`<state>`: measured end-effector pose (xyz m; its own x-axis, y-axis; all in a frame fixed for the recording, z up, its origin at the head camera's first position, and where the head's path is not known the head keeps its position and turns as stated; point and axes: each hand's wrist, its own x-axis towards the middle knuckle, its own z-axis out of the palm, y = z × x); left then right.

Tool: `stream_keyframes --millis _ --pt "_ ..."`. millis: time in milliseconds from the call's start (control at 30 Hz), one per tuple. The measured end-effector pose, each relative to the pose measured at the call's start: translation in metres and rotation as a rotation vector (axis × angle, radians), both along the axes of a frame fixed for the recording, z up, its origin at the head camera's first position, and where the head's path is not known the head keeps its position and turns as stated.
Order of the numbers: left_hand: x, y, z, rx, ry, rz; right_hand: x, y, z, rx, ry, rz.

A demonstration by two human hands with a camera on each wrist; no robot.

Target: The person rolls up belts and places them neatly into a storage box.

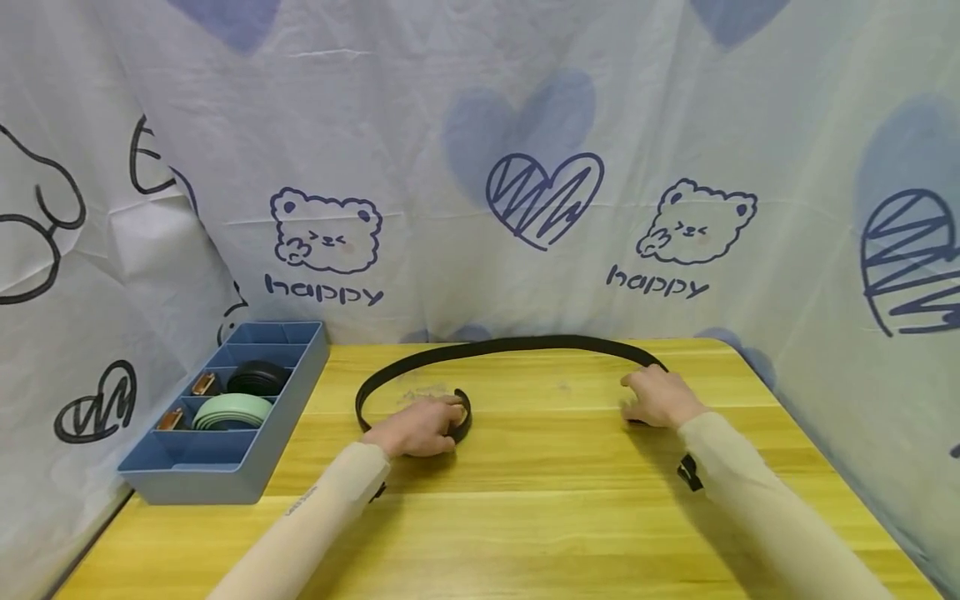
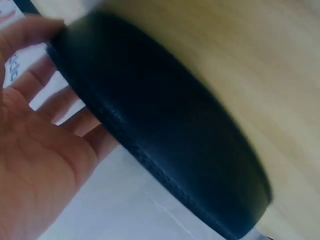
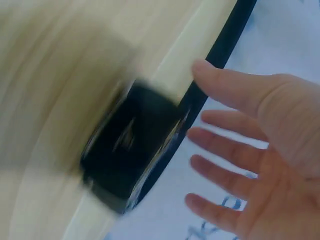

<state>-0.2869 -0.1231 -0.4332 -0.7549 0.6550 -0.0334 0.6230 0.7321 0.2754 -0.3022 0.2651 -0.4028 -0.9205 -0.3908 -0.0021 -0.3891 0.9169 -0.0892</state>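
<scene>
A black belt (image 1: pixel 517 343) stands on its edge on the table, bowed in a wide arc between both hands. My left hand (image 1: pixel 423 427) pinches it near its curled end; in the left wrist view the thumb lies over one edge and the fingers pass behind the broad strap (image 2: pixel 160 120). At the belt's other end is my right hand (image 1: pixel 660 396). The right wrist view shows a dark, blurred buckle (image 3: pixel 130 145) there, with the right hand's fingers (image 3: pixel 230 150) spread beside it and the thumb close to the strap. Whether the thumb touches is unclear.
On the table's left stands a blue-grey divided box (image 1: pixel 288 450). Its compartments hold a rolled light green belt (image 1: pixel 232 408) and a rolled black belt (image 1: pixel 258 377), with gold-coloured buckles (image 1: pixel 171 418) beside them. A printed white cloth (image 1: pixel 465 275) hangs behind the wooden table (image 1: pixel 540 517).
</scene>
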Motion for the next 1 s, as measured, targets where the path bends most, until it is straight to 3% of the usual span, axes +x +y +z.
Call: stream_keyframes --millis 67,267,467,633,767,1000 --pt "0.003 0.004 0.001 -0.013 -0.022 -0.008 0.002 -0.014 -0.002 -0.025 0.037 0.047" --pt "0.012 0.02 -0.001 -0.059 -0.057 -0.043 0.011 -0.062 -0.016 -0.149 -0.07 0.222" --pt "0.018 0.036 -0.001 -0.1 -0.059 -0.088 0.021 -0.101 -0.03 -0.233 -0.084 0.371" --pt "0.022 0.045 -0.002 -0.119 -0.056 -0.117 0.026 -0.12 -0.038 -0.254 -0.073 0.418" --pt "0.023 0.051 -0.004 -0.105 -0.06 -0.127 0.025 -0.127 -0.043 -0.249 -0.012 0.42" --pt "0.026 0.058 -0.004 -0.073 -0.027 -0.033 0.02 -0.132 -0.043 -0.279 0.019 0.461"
